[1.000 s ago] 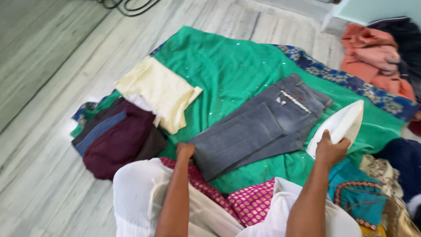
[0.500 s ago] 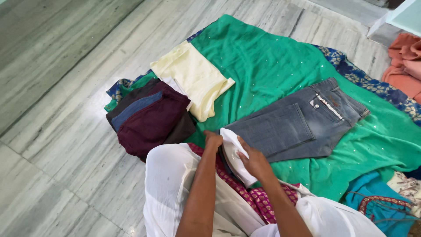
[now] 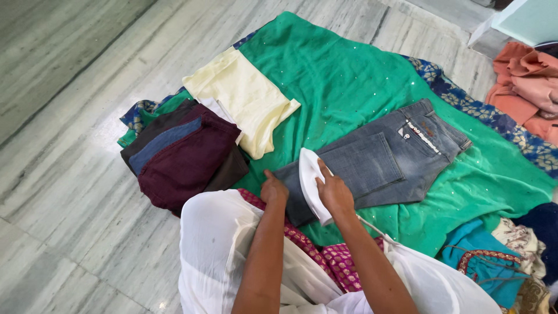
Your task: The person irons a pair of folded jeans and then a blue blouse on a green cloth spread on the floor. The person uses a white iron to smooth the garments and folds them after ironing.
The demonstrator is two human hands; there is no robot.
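Observation:
Folded grey jeans (image 3: 378,163) lie on a green cloth (image 3: 349,75) spread over the floor. My right hand (image 3: 336,195) grips a white clothes iron (image 3: 310,180), which rests on the near end of the jeans. My left hand (image 3: 273,191) presses down on the near edge of the jeans, just left of the iron. My lap, in white and pink-patterned cloth (image 3: 331,261), is right below both hands.
A folded cream garment (image 3: 244,99) and a stack of maroon and dark folded clothes (image 3: 180,157) lie to the left. Orange and pink clothes (image 3: 523,87) are heaped at the far right, teal and dark ones (image 3: 482,261) at the near right. Marble floor (image 3: 58,116) surrounds the cloth.
My right hand carried the iron from the right side of the cloth over to the near end of the jeans. My left hand stayed at the jeans' edge.

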